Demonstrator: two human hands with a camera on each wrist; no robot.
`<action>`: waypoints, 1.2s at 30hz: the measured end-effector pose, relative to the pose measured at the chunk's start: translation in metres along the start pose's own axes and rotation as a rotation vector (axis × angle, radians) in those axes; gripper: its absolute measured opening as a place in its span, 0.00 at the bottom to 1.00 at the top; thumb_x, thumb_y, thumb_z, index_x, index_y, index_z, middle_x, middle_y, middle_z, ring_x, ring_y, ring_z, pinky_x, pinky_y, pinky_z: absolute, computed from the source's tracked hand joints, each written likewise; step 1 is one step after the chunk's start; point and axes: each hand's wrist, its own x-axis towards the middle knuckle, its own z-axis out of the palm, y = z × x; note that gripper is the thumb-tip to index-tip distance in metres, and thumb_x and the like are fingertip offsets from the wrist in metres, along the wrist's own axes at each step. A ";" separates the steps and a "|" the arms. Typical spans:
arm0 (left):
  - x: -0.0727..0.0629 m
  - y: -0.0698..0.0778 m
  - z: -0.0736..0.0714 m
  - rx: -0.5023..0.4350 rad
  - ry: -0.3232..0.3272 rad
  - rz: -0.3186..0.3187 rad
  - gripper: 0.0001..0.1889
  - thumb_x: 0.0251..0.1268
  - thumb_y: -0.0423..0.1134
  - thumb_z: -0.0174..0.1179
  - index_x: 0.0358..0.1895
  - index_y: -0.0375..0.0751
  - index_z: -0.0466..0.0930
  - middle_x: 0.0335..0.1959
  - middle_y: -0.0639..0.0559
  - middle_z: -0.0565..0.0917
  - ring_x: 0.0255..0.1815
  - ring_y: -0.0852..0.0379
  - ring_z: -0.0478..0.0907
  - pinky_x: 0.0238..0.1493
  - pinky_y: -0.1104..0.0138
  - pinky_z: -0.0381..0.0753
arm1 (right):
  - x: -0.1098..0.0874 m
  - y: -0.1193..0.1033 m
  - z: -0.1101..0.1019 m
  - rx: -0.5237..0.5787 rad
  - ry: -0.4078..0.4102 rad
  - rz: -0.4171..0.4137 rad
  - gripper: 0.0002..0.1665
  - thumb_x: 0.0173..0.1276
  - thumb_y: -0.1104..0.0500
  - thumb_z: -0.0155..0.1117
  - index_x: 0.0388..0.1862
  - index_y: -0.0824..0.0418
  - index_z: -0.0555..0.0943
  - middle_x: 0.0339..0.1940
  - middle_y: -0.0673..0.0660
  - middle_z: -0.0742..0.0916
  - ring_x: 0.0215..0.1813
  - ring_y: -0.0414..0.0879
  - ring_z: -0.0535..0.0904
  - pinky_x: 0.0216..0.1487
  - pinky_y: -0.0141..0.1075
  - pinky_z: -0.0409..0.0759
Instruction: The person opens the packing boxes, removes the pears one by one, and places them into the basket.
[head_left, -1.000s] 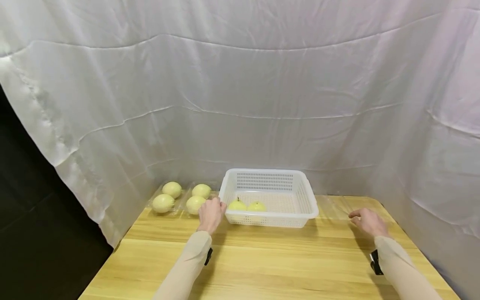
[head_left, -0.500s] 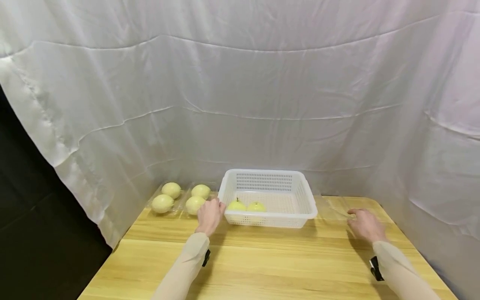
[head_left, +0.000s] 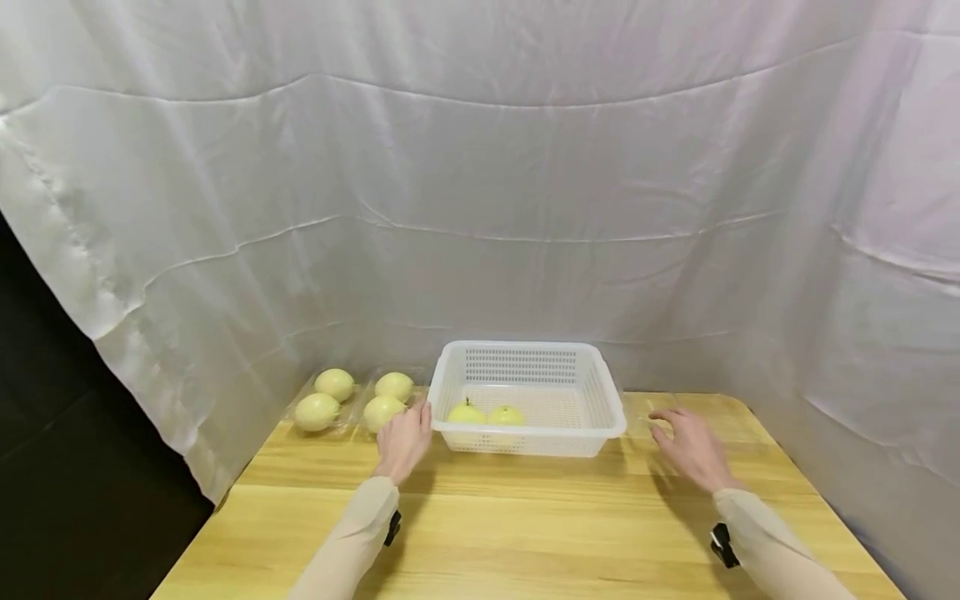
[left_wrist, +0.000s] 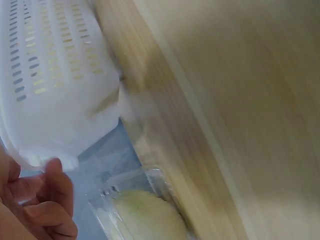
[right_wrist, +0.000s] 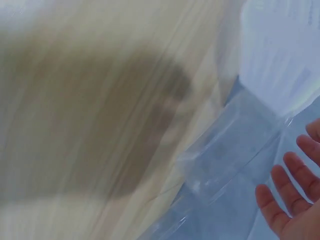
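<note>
Backdrop: shiny grey-white cloth curtain (head_left: 480,208), creased and seamed, around the back and both sides; black area (head_left: 75,483) at the far left.
Tabletop: pale yellow wooden table (head_left: 480,517) with lengthwise grain.
Basket: white rectangular plastic basket with slotted walls (head_left: 555,444), upright near the table's back edge, between the two hands; its left front corner is at the left hand, its right wall just beside the right hand's fingers.
Fruit in basket: two round yellow-green fruits, one with a dark stem (head_left: 467,414) and one to its right (head_left: 507,417), side by side behind the front wall, in the left half.
Left hand: (head_left: 405,442) fingers curled, grasping the basket's rim at the left front corner.
Right hand: (head_left: 692,448) released, fingers nearly straight and slightly apart, right of the basket; whether it touches the plastic by it, I cannot tell.
Right-side plastic: clear see-through plastic box (right_wrist: 235,142) just beside the basket, near the right fingertips; another clear piece (right_wrist: 172,222) shows farther right.
Left-side packs: two clear plastic trays, the outer (head_left: 347,420) and the inner (left_wrist: 156,176), each holding two pale yellow-green oval fruits; the inner one lies just beside the left hand.
Sleeves: beige, on both forearms (head_left: 341,537).
</note>
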 end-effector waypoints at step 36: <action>0.007 -0.060 -0.019 0.250 -0.015 0.035 0.22 0.57 0.39 0.67 0.53 0.33 0.77 0.50 0.30 0.78 0.54 0.34 0.72 0.52 0.40 0.75 | 0.002 -0.064 0.028 -0.017 -0.006 -0.284 0.13 0.66 0.59 0.67 0.46 0.65 0.86 0.46 0.62 0.88 0.60 0.64 0.77 0.61 0.58 0.74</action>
